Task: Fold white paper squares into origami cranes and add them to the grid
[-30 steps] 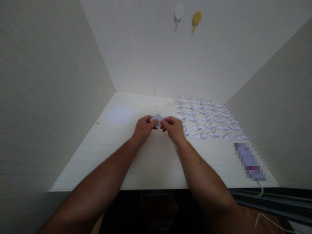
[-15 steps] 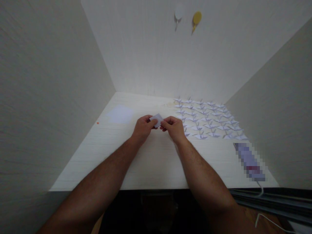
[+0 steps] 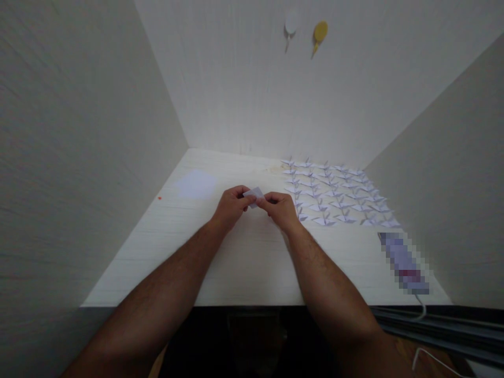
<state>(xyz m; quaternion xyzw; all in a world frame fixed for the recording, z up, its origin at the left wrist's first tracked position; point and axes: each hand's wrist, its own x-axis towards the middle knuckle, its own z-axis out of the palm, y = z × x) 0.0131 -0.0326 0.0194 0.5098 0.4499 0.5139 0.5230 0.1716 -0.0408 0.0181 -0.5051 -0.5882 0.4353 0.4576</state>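
A small folded piece of white paper (image 3: 255, 193) is held up between my two hands above the white table. My left hand (image 3: 233, 203) pinches its left side, the thumb lying on top. On the other side, my right hand (image 3: 279, 206) grips the lower right edge between thumb and fingers, the two thumbs close together. The fingers under the paper are partly hidden. Just right of my right hand, several folded white paper cranes (image 3: 329, 191) stand in rows, some partly covered by that hand.
A pale sheet or stack of white paper (image 3: 196, 184) lies left on the table (image 3: 252, 273). A tiny orange piece (image 3: 159, 198) is near the left edge. At right lies a pixelated device (image 3: 405, 262) with a white cable (image 3: 422, 307). Walls enclose three sides; two hooks (image 3: 320, 32) hang at the back.
My right thumb has moved left onto the paper, nearer my left thumb. The paper has turned slightly in my hands. The view has shifted a little.
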